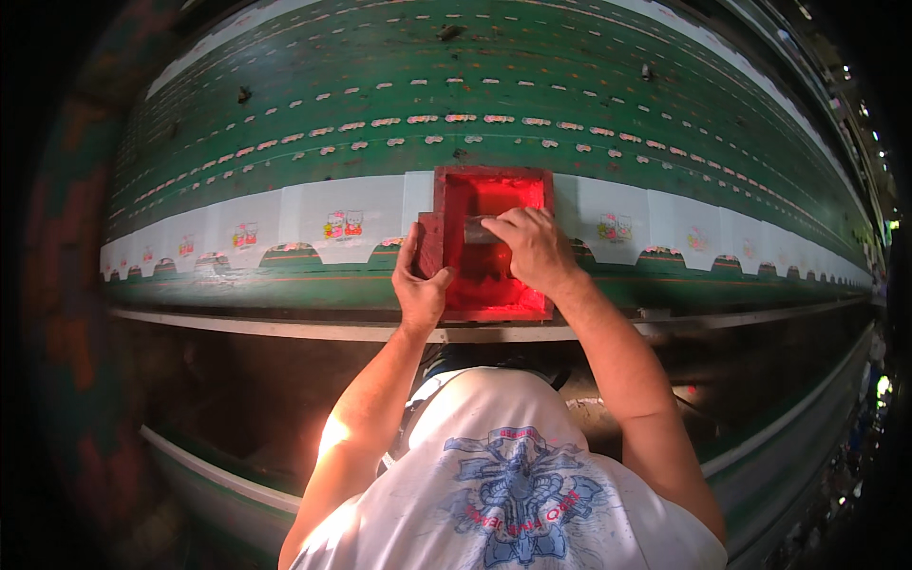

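A red-stained screen-printing frame (548,302) lies on the green table, over a row of white cut pieces (369,201). Wet red ink (490,195) coats its inside. My left hand (422,291) has its fingers and thumb wrapped round a red block (430,249) on the frame's left side. Inside the frame, my right hand (540,249) grips a squeegee (477,231), its blade partly covered by my fingers. Small cartoon figures in colour (344,225) are printed on the pieces to the left, and another print (614,227) shows just right of the frame.
The long green table (380,106) stretches to both sides, dotted with rows of small printed marks. A pale rail (285,329) runs along its near edge, close to my body. Small dark bits (244,95) lie farther back. Another table edge (218,470) shows at lower left.
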Demonstrator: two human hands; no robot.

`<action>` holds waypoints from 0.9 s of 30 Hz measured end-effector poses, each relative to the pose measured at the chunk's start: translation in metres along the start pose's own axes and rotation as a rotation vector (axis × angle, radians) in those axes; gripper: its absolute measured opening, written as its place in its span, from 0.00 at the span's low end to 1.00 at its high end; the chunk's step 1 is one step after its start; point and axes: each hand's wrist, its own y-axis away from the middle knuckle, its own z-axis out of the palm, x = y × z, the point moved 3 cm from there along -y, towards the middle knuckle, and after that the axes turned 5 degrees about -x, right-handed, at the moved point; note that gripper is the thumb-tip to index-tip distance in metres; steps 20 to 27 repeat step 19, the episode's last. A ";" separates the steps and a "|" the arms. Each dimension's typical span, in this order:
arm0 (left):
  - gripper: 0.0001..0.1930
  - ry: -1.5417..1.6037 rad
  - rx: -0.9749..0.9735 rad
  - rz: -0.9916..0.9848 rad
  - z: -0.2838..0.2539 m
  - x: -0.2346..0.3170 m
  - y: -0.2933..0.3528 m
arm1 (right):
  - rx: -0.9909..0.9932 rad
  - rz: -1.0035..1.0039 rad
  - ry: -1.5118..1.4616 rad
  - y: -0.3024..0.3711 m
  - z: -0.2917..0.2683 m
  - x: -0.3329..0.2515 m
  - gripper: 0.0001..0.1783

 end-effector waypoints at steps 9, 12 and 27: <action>0.33 0.107 -0.012 0.032 -0.008 -0.011 0.002 | 0.022 0.017 0.039 0.055 0.008 -0.047 0.28; 0.33 0.083 -0.017 -0.032 -0.012 -0.017 0.000 | 0.017 0.013 0.036 0.068 0.007 -0.061 0.28; 0.42 -0.192 -0.079 0.129 -0.011 -0.014 -0.001 | -0.010 0.057 -0.016 0.093 0.010 -0.079 0.29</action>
